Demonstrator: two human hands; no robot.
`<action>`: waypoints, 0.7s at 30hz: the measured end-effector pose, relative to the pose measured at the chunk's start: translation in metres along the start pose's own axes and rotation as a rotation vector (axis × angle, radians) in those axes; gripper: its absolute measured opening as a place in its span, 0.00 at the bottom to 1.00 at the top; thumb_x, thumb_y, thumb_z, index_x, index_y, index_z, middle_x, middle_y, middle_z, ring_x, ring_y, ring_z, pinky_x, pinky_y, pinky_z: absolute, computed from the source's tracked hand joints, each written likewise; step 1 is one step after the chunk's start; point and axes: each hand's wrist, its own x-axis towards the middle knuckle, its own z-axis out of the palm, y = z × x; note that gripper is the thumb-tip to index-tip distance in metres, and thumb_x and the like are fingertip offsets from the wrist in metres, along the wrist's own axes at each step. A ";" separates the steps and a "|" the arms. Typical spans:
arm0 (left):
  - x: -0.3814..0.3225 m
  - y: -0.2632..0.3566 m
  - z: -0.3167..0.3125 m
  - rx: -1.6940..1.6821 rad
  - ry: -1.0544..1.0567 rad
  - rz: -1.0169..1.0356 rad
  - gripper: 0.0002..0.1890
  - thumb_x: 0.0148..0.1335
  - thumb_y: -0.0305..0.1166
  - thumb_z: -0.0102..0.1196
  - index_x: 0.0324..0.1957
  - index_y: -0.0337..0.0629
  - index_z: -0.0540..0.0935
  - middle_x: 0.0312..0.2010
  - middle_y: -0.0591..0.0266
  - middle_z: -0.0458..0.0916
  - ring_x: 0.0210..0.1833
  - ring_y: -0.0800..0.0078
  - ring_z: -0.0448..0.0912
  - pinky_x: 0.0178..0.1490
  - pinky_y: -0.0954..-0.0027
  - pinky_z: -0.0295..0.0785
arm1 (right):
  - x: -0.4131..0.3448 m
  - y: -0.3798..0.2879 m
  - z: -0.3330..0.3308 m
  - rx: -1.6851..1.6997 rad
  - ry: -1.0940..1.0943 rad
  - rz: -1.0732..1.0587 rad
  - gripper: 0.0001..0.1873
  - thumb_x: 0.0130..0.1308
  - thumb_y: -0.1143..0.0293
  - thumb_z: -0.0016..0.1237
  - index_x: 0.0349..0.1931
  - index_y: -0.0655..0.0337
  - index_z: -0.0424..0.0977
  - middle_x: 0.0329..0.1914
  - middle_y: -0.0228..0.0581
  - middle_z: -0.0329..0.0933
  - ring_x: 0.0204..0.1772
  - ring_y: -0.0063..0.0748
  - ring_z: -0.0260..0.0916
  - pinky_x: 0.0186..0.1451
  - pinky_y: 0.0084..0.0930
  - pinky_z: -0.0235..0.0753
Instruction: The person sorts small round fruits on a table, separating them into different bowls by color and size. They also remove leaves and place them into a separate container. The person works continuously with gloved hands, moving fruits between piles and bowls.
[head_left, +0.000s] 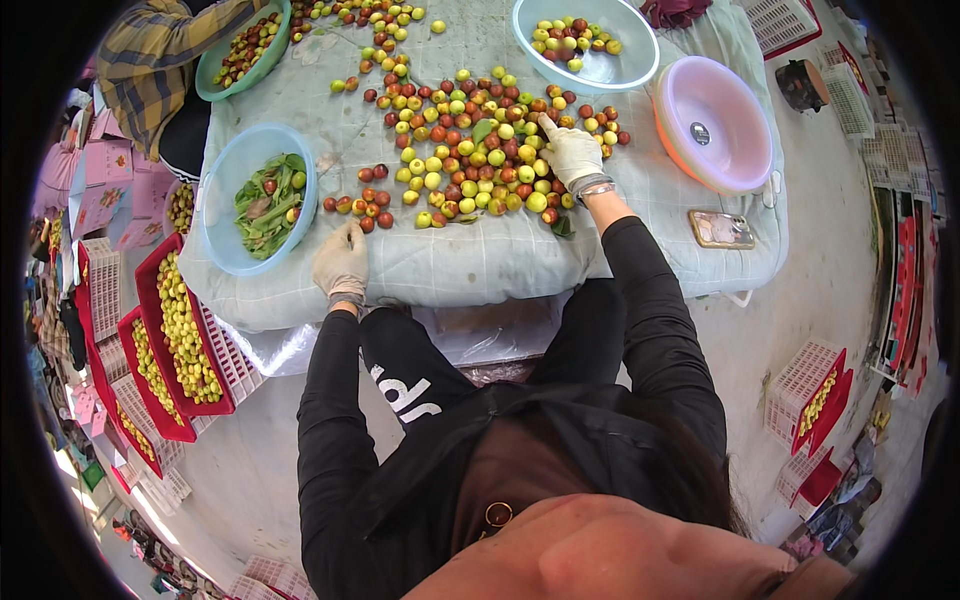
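A pile of red and green jujubes (480, 150) lies on a cloth-covered table (480, 259). My right hand (574, 150), in a pale glove, reaches to the pile's right side, its forefinger extended against a reddish fruit; whether it grips one cannot be told. My left hand (341, 259), gloved too, rests near the table's front edge, just below a small group of mostly red jujubes (367, 204). Its thumb and forefinger are close together, and I cannot tell if anything is between them. Left of it stands a blue plastic basin (214, 210) holding green leaves (262, 217) and a few fruits.
A light blue basin (645, 37) with jujubes stands at the back. Stacked purple and orange basins (739, 120) and a phone (721, 229) lie at the right. Another person's plaid sleeve (157, 52) is beside a green basin (281, 45). Red crates (161, 300) of fruit stand left.
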 end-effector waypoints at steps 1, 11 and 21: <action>-0.001 0.000 -0.001 0.000 -0.002 0.000 0.20 0.67 0.52 0.47 0.46 0.54 0.87 0.42 0.55 0.86 0.45 0.54 0.83 0.49 0.57 0.75 | 0.000 -0.002 -0.001 -0.037 -0.051 0.021 0.32 0.60 0.63 0.55 0.67 0.48 0.65 0.38 0.35 0.81 0.45 0.38 0.80 0.46 0.41 0.77; -0.001 0.000 0.000 -0.018 0.003 -0.004 0.19 0.67 0.52 0.47 0.44 0.54 0.87 0.38 0.52 0.86 0.42 0.50 0.83 0.45 0.54 0.75 | -0.027 0.051 0.000 0.627 0.023 0.505 0.17 0.66 0.54 0.44 0.48 0.48 0.80 0.47 0.44 0.82 0.51 0.44 0.80 0.57 0.37 0.75; -0.002 0.000 0.000 -0.022 0.013 -0.008 0.19 0.67 0.52 0.47 0.43 0.54 0.87 0.38 0.53 0.86 0.42 0.51 0.83 0.45 0.55 0.75 | 0.005 0.013 -0.006 0.133 -0.254 0.079 0.13 0.60 0.71 0.48 0.45 0.53 0.80 0.51 0.46 0.80 0.54 0.51 0.78 0.56 0.44 0.76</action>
